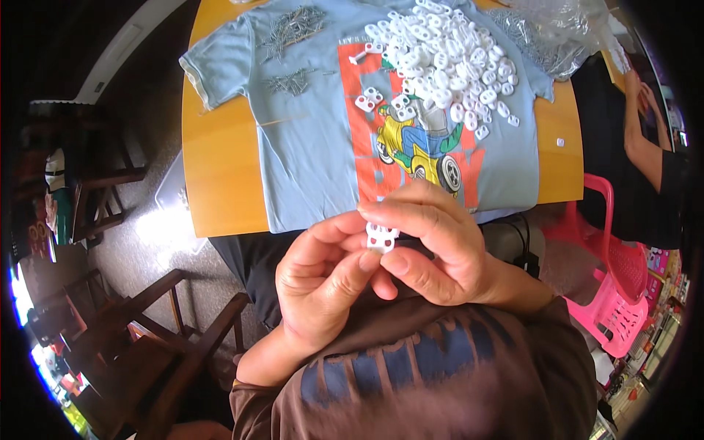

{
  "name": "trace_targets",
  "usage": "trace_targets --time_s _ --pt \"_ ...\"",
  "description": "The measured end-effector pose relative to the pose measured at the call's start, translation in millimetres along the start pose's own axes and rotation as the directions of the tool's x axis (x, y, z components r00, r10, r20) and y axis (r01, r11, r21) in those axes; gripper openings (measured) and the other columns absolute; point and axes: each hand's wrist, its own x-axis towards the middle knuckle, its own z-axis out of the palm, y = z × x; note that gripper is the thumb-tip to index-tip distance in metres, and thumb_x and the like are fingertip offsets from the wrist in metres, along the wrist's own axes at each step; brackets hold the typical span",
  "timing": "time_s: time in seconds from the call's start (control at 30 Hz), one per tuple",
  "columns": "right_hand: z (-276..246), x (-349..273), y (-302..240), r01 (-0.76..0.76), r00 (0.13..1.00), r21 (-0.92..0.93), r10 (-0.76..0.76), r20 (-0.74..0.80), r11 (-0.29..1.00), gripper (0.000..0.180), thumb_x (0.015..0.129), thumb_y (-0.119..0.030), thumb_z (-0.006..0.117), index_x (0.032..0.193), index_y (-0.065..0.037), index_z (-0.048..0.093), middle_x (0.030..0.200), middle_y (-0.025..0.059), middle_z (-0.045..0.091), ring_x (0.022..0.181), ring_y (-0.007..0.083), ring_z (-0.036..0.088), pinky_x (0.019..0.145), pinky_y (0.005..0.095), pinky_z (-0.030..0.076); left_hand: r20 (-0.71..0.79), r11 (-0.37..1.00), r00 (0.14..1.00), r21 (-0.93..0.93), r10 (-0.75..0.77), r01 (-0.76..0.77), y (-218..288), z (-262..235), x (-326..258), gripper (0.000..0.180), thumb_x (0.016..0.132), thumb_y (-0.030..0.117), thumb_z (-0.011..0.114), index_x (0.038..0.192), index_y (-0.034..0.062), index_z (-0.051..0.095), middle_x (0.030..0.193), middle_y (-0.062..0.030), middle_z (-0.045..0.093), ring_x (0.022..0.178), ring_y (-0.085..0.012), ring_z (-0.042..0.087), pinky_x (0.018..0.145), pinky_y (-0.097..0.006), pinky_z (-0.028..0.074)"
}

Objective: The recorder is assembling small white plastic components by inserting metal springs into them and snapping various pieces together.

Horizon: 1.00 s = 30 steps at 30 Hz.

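fingertip grip (458,253), white pieces (380,247), hole rows (381,240) crosswise

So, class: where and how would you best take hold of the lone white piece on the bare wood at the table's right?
Probably by two opposite edges, pinched between thumb and fingertip of the right hand, coming from above. The lone white piece is small and appears to lie flat on the table, with bare wood around it.

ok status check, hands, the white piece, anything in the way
Left hand and right hand pinching white holed plastic piece, possibly two. Partly finger-covered. White plastic-piece pile on light-blue T-shirt beyond, not blocking hands.
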Motion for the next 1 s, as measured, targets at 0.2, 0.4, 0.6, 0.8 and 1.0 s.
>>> trace_targets --time_s 0.2,0.4,0.6,0.8,1.0 --pt "5.0 0.2 -3.0 0.064 0.998 -0.002 -0.064 0.005 0.998 0.034 0.081 -0.011 0.062 0.111 0.003 0.053 0.090 0.0111 0.056 0.074 0.0213 0.055 0.063 0.0294 0.044 0.066 0.998 0.996 0.009 0.055 -0.056 -0.6 1.2 -5.0 0.035 0.085 -0.002 0.054 0.119 -0.0043 0.043 0.096 -0.0144 0.060 0.070 -0.0146 0.060 0.064 -0.024 0.051" --pt "10.3 -4.4 3.8 0.134 0.991 0.045 -0.133 -0.015 0.990 0.032 0.092 -0.022 0.047 0.111 0.002 0.048 0.095 0.0131 0.052 0.077 0.0200 0.050 0.067 0.0313 0.044 0.138 0.979 0.982 0.138 0.129 -0.148 -5.2 -2.2 -8.7 0.039 0.084 -0.006 0.054 0.121 -0.0029 0.045 0.096 -0.0131 0.058 0.071 -0.0138 0.059 0.061 -0.022 0.050" --pt "22.0 -5.3 13.7 0.236 0.963 0.042 -0.228 -0.140 0.971 0.025 0.090 -0.016 0.050 0.106 0.003 0.049 0.090 0.0134 0.056 0.070 0.0204 0.052 0.059 0.0296 0.045 0.065 0.965 0.984 0.191 0.167 -0.177 -6.6 1.2 -8.8 0.036 0.082 -0.008 0.057 0.117 -0.0038 0.049 0.088 -0.0121 0.058 0.064 -0.0120 0.058 0.054 -0.021 0.048" --pt "25.5 -6.7 19.2 0.262 0.950 0.079 -0.243 -0.198 0.962 0.022 0.092 -0.018 0.047 0.105 0.000 0.050 0.085 0.0106 0.056 0.066 0.0194 0.051 0.055 0.0288 0.043 0.031 0.919 0.975 0.330 0.219 -0.217 -4.0 6.5 -6.9 0.025 0.080 -0.005 0.061 0.104 -0.0080 0.056 0.081 -0.0116 0.059 0.058 -0.0108 0.057 0.052 -0.020 0.046" --pt "37.6 -12.5 16.7 0.244 0.953 0.198 -0.197 -0.228 0.949 0.017 0.091 -0.012 0.046 0.104 -0.001 0.049 0.081 0.0098 0.053 0.057 0.0185 0.047 0.052 0.0297 0.040 0.030 0.768 0.951 0.581 0.309 -0.268 -6.3 5.7 -13.1 0.015 0.076 -0.005 0.064 0.090 -0.0043 0.059 0.066 -0.0091 0.060 0.053 -0.0127 0.060 0.050 -0.022 0.046"
